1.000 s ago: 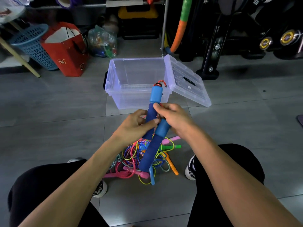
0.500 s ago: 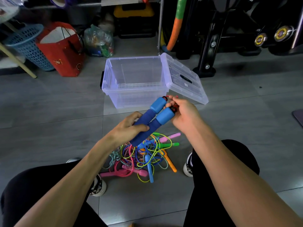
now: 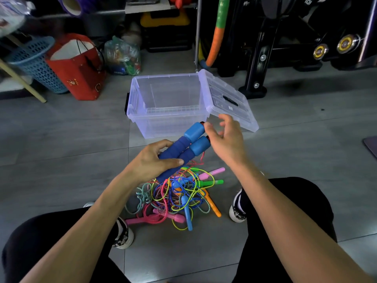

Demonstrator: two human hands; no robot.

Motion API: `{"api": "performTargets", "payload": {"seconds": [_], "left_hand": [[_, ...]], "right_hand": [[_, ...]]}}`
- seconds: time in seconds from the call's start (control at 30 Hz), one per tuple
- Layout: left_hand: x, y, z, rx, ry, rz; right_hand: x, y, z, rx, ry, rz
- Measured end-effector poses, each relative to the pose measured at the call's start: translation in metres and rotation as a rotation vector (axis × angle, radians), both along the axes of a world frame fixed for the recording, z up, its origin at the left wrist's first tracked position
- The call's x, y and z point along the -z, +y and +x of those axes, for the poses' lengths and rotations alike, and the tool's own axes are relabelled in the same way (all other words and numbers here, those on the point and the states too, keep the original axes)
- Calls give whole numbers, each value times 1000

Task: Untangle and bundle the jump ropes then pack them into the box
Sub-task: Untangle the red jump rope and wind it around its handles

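My left hand (image 3: pixel 155 160) grips two blue foam jump-rope handles (image 3: pixel 190 142) side by side, their light-blue caps pointing up and right. A thin red cord (image 3: pixel 201 158) trails from the caps down to the pile. My right hand (image 3: pixel 226 137) hovers just right of the caps with fingers spread; its thumb touches the tip of the upper cap. Whether it pinches the cord I cannot tell. Below, a tangled pile of coloured jump ropes (image 3: pixel 179 197) lies on the floor between my feet. The clear plastic box (image 3: pixel 163 123) stands open beyond the hands, its lid (image 3: pixel 228 101) leaning off the right side.
A red paper bag (image 3: pixel 77 66) and a blue basket (image 3: pixel 34 60) stand at the back left, with a plastic bag of items (image 3: pixel 122 56) beside them. Black gym equipment (image 3: pixel 285 37) fills the back right. My shoes (image 3: pixel 237 207) flank the pile on the grey tiled floor.
The two handles came together side by side in my left hand and tilted to the right. My right hand left the handle shafts, moved up to the caps, then opened its fingers.
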State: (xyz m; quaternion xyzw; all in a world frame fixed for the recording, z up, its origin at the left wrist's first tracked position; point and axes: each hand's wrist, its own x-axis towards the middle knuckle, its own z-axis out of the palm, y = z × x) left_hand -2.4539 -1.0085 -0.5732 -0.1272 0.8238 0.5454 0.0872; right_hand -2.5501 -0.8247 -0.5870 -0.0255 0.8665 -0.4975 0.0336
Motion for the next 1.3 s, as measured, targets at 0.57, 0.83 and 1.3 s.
{"api": "performTargets", "payload": {"seconds": [0.57,0.83,1.3], "left_hand": [[-16,4,12,18,-228,521],[-4,5,3,-282,-110,611],[-7,4,11,128,255,-658]], "right_hand": [[-6,-3,9,-96,-149,-256],[-3,-3,5,-23,-116,-171],[-9,0,7,10,-87,-159]]}}
